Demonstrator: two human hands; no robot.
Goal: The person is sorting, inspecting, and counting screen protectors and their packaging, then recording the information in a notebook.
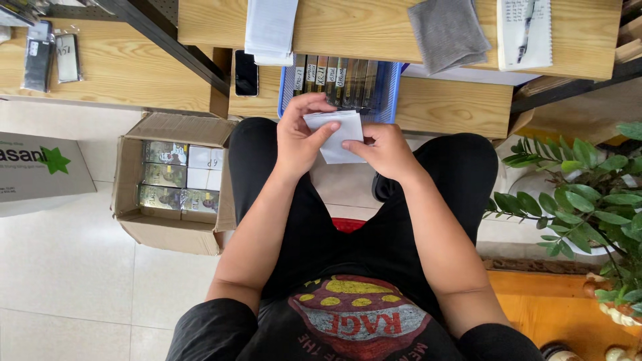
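Far left, two dark packets (48,57) are lying on the wooden shelf (120,73), and below them a grey box (40,174) is sitting on the tiled floor (67,281). Next along, an open carton (175,182) is standing on the floor beside the person's leg, showing small flat boxes packed in rows. Moving in, a black phone (246,72) is resting on the lower shelf, just left of a blue tray (393,93) that is holding a row of upright dark cards. Now the action: the left hand (297,137) is curling over the top left of a small white packet (338,134), thumb and fingers pinching its upper edge. The packet is sitting above the lap, right in front of the tray, with its long axis running roughly up and down the view, slightly tilted, and its lower corner pointing back toward the person. The right hand (384,150) is gripping the packet's right edge, fingers closed narrow on it, thumb on top. Further right, a grey cloth (447,30) is draping over the top shelf, beside a white notepad (525,30) with a pen on it. At the far right, a green plant (582,194) is leaning in.
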